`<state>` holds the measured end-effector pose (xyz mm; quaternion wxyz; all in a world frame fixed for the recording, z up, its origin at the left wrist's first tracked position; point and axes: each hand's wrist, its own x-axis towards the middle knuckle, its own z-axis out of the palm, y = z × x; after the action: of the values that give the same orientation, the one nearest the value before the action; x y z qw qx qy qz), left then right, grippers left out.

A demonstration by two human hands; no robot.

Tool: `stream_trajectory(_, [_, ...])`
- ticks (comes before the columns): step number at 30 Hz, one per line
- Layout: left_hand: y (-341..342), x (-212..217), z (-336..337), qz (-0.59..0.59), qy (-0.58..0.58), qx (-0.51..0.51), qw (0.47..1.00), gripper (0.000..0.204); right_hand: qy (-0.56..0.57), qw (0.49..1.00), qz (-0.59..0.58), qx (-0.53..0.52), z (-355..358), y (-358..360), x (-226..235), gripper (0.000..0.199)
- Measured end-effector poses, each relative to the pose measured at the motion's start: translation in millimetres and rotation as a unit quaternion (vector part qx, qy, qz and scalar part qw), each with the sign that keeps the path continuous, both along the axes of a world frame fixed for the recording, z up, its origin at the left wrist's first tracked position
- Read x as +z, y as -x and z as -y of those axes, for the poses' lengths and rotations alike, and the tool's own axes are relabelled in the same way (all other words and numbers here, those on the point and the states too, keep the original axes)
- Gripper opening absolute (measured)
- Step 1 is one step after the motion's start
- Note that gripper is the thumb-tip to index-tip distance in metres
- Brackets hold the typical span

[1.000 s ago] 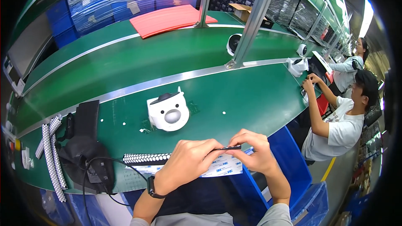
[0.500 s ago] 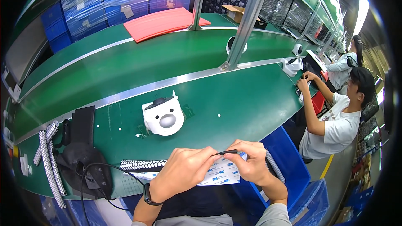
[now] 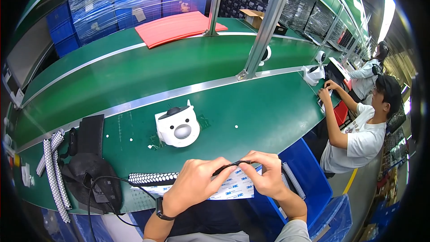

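Note:
My left hand (image 3: 195,180) and my right hand (image 3: 267,174) are close together above the front edge of the bench, thumbs and fingertips pinched. Between them they hold a thin black strip (image 3: 233,166), slightly bent; its ends are hidden in the fingers. Under the hands lies a white backing sheet (image 3: 234,189) with blue print, and left of it a black strip with rows of white dots (image 3: 151,178). Beyond the hands, a white rounded plastic housing (image 3: 193,130) with a grey oval and two dark holes rests on the green bench (image 3: 251,107).
A black cap-like item (image 3: 89,175) with a cable and rolled dotted strips (image 3: 53,175) lie left. A blue bin (image 3: 313,166) stands right, near a co-worker (image 3: 358,134). A metal post (image 3: 268,31) rises beside the conveyor (image 3: 134,69).
More of the black strip shows between my fingers, and it lies more slanted. On the conveyor, a white rounded item has shifted right behind the post. The view has tilted slightly.

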<state>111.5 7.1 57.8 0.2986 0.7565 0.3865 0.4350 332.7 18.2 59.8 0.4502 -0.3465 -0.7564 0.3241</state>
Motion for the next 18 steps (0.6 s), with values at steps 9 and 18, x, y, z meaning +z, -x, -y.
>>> stream_trajectory(9, [1.9,2.9,2.0,-0.045,0.008,-0.007,0.999,0.014,-0.023,0.999,-0.035,0.013,-0.8,2.0,-16.0,0.013])
stream_trajectory(18, [7.8,6.2,-4.5,-0.021,0.068,-0.072,0.995,0.017,-0.035,0.993,-0.085,0.068,-11.4,-5.7,-35.9,0.018])
